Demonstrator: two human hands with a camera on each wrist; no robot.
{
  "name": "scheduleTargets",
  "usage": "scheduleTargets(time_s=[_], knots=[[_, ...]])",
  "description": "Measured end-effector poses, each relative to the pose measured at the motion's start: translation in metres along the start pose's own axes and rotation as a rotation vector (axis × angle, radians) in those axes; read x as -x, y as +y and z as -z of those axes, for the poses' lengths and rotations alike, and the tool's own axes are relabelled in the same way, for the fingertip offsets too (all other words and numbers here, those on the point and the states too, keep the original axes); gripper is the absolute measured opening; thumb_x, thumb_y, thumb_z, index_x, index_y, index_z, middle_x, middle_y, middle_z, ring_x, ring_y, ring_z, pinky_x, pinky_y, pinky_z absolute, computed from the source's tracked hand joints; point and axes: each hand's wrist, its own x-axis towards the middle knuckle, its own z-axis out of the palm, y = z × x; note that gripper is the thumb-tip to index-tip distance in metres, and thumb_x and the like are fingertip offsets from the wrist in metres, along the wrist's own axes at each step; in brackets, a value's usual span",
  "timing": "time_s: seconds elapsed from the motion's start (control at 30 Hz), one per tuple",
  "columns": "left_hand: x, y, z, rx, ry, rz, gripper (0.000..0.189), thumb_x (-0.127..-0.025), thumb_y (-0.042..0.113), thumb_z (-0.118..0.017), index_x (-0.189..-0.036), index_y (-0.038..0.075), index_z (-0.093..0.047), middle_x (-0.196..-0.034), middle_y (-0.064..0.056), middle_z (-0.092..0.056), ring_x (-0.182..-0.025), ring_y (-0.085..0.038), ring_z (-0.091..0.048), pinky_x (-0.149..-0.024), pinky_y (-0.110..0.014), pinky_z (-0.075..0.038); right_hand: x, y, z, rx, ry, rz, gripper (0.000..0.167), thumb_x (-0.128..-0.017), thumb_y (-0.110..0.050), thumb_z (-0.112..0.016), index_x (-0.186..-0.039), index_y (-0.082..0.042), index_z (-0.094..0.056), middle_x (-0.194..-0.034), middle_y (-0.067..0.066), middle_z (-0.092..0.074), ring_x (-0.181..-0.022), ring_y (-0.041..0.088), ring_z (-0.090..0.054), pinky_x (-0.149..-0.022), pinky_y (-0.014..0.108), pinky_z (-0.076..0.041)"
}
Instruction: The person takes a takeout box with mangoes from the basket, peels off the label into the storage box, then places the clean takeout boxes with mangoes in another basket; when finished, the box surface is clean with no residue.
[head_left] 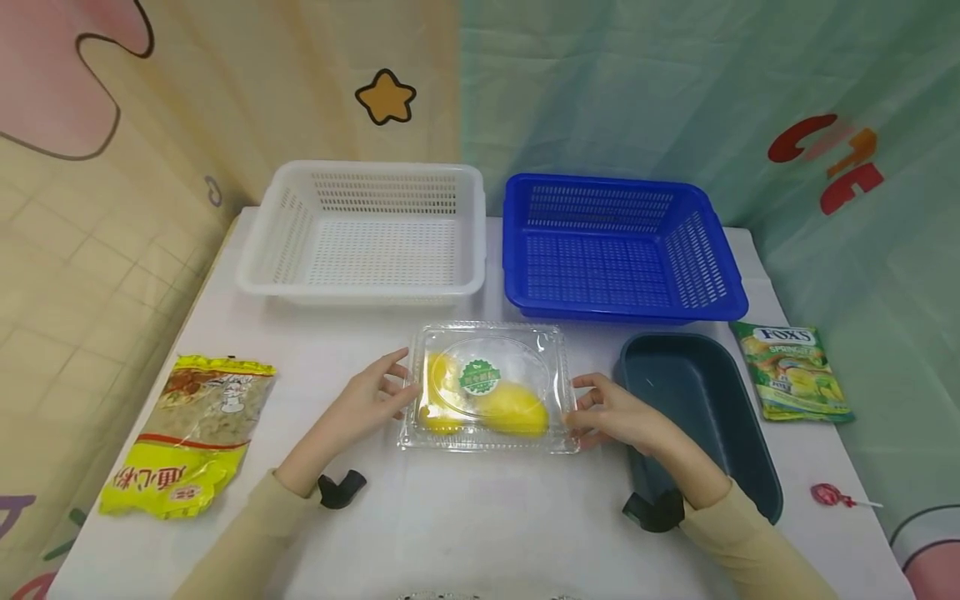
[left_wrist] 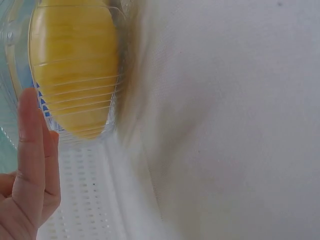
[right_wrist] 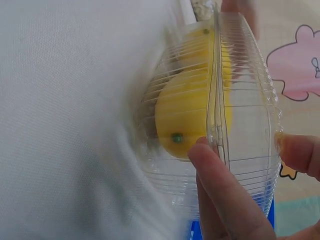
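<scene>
The head view shows a clear, ribbed plastic clamshell box (head_left: 534, 367) at the middle of the white-covered surface (head_left: 487, 517), between the two hands, with rounded yellow fruits (head_left: 515, 410) inside. Only from there can the round green label (head_left: 480, 377) on its lid be read as a whole.

The left wrist view shows the left hand (head_left: 367, 400) with fingers straight at the box's end, and the slotted white plastic basket (head_left: 363, 292) behind it. In the right wrist view, the right hand (head_left: 622, 417) has its thumb on the lid side and fingers at the rim, pinching the box; a small green tip (right_wrist: 176, 137) shows on one fruit, hidden from above.

The head view alone takes in the dark teal rectangular tray (head_left: 690, 392) and red wrapped lollipop (head_left: 827, 495).
</scene>
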Motion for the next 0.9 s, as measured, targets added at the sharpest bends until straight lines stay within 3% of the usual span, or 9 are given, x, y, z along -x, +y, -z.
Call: scheduleTargets(time_s=[0.3, 0.43, 0.57, 0.73, 0.8, 0.9], knots=[[-0.001, 0.003, -0.001, 0.061, 0.021, 0.022, 0.074, -0.094, 0.025, -0.066, -0.152, -0.001, -0.029, -0.123, -0.020, -0.056, -0.075, -0.015, -0.066, -0.070, -0.030, -0.059, 0.003, -0.004, 0.004, 0.052, -0.023, 0.029, 0.072, -0.090, -0.017, -0.068, -0.144, 0.010, -0.027, -0.108, 0.021, -0.054, -0.084, 0.021, -0.069, -0.078, 0.041, -0.061], [-0.003, 0.002, -0.004, 0.089, 0.011, 0.033, 0.074, -0.093, 0.021, -0.068, -0.152, -0.001, -0.029, -0.121, -0.019, -0.056, -0.075, -0.015, -0.065, -0.069, -0.030, -0.060, 0.007, -0.013, 0.012, 0.271, -0.010, 0.033, 0.074, -0.088, -0.027, -0.072, -0.142, 0.010, -0.037, -0.108, 0.017, -0.062, -0.080, 0.019, -0.068, -0.074, 0.032, -0.059], [-0.004, 0.002, -0.007, 0.092, 0.002, 0.042, 0.074, -0.093, 0.020, -0.068, -0.152, -0.001, -0.028, -0.121, -0.019, -0.056, -0.072, -0.015, -0.064, -0.069, -0.031, -0.060, 0.010, -0.032, 0.021, 0.527, 0.085, 0.066, 0.072, -0.088, -0.036, -0.071, -0.140, 0.007, -0.045, -0.104, 0.013, -0.068, -0.072, 0.017, -0.063, -0.063, 0.028, -0.051], [-0.003, 0.005, -0.006, 0.062, 0.018, 0.039, 0.074, -0.093, 0.022, -0.068, -0.152, 0.001, -0.030, -0.121, -0.017, -0.057, -0.074, -0.016, -0.063, -0.068, -0.030, -0.058, 0.002, -0.065, 0.019, 0.673, 0.211, 0.203, 0.057, -0.091, -0.035, -0.069, -0.133, 0.001, -0.055, -0.103, 0.012, -0.069, -0.077, 0.019, -0.060, -0.063, 0.028, -0.050], [-0.003, 0.005, -0.005, 0.051, 0.019, 0.033, 0.073, -0.093, 0.022, -0.067, -0.152, 0.000, -0.030, -0.121, -0.018, -0.057, -0.076, -0.015, -0.063, -0.069, -0.029, -0.058, -0.006, -0.079, 0.010, 0.699, 0.209, 0.276, 0.050, -0.091, -0.032, -0.070, -0.129, -0.001, -0.060, -0.101, 0.010, -0.070, -0.079, 0.019, -0.062, -0.065, 0.028, -0.052], [0.000, 0.005, -0.003, 0.045, 0.023, 0.034, 0.073, -0.093, 0.022, -0.067, -0.152, 0.000, -0.031, -0.121, -0.018, -0.057, -0.079, -0.016, -0.062, -0.069, -0.028, -0.058, -0.019, -0.097, -0.007, 0.742, 0.140, 0.372, 0.044, -0.090, -0.029, -0.072, -0.124, -0.003, -0.064, -0.101, 0.008, -0.070, -0.083, 0.018, -0.064, -0.071, 0.029, -0.055]])
